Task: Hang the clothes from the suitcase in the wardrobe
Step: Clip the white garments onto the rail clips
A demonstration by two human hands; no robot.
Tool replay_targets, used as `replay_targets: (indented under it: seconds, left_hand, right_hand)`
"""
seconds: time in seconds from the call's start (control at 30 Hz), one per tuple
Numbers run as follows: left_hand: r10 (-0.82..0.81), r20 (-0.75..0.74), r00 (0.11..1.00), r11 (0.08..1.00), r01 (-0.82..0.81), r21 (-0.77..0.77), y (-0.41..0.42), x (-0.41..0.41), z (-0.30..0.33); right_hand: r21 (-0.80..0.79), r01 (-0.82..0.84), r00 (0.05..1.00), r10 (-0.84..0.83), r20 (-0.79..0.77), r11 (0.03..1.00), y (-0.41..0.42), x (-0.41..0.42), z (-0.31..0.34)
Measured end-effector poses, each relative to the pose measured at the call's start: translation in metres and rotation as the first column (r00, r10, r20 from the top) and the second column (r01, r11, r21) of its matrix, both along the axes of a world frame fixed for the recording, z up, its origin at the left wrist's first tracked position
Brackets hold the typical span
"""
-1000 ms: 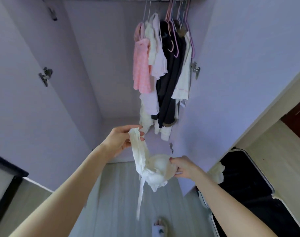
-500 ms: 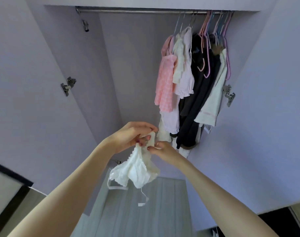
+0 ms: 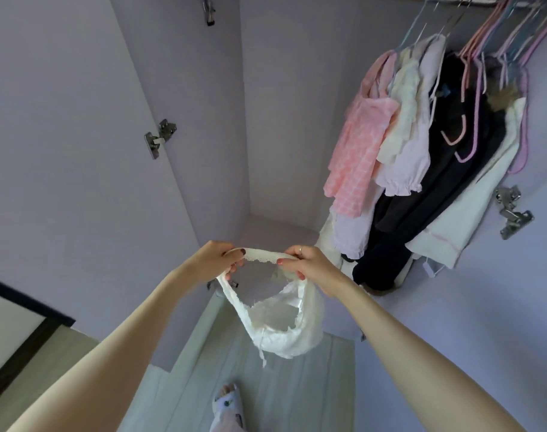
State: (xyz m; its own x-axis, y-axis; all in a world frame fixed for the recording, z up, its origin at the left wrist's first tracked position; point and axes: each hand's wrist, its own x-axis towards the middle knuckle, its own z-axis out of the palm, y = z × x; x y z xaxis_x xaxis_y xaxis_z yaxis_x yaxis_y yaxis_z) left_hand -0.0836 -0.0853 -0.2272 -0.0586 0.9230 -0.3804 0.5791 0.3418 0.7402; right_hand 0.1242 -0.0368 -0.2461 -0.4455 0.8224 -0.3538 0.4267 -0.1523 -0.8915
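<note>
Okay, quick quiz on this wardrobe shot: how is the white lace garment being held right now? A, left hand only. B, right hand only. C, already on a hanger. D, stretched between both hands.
D: the left hand and right hand each grip an end of the lace band, and the white lace garment sags below them, on no hanger.

A white lace bra (image 3: pixel 284 325) is hanging near centre, its band stretched level, cups drooping; pink, white and black clothes (image 3: pixel 415 169) are hanging far right in the lilac wardrobe (image 3: pixel 281 120).
</note>
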Motion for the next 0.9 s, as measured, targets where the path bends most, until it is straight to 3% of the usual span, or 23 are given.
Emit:
replay_targets:
  seconds: [0.1,0.2,0.3,0.43,0.63,0.8,0.9]
  left_hand:
    - [0.118,0.155,0.981,0.993,-0.117,-0.016,0.024,-0.016,-0.019]
    - [0.234,0.349,0.907,0.970,-0.239,-0.028,0.040,-0.025,-0.038]
    - [0.302,0.410,0.861,0.953,-0.271,-0.132,0.052,-0.040,-0.079]
    - [0.358,0.243,0.902,0.921,-0.297,-0.252,0.067,-0.062,-0.152]
    - [0.393,0.161,0.905,0.880,-0.320,-0.351,0.110,-0.094,-0.288]
    - [0.406,-0.011,0.914,0.855,-0.384,-0.349,0.133,-0.121,-0.431]
    - [0.377,-0.101,0.921,0.873,-0.389,-0.293,0.148,-0.135,-0.524]
  right_hand:
    - [-0.029,-0.042,0.997,0.044,0.056,0.999,0.026,-0.020,-0.019]
    - [-0.071,-0.094,0.986,0.102,0.130,0.993,0.047,-0.036,-0.042]
    - [-0.174,-0.108,0.975,0.139,0.176,0.979,0.065,-0.057,-0.080]
    - [-0.274,-0.101,0.959,0.167,0.229,0.957,0.085,-0.087,-0.154]
    - [-0.335,-0.120,0.933,0.221,0.284,0.935,0.125,-0.129,-0.305]
    - [-0.448,-0.144,0.945,0.257,0.203,0.882,0.166,-0.165,-0.446]
    - [-0.472,-0.052,0.984,0.126,0.126,0.880,0.197,-0.187,-0.535]
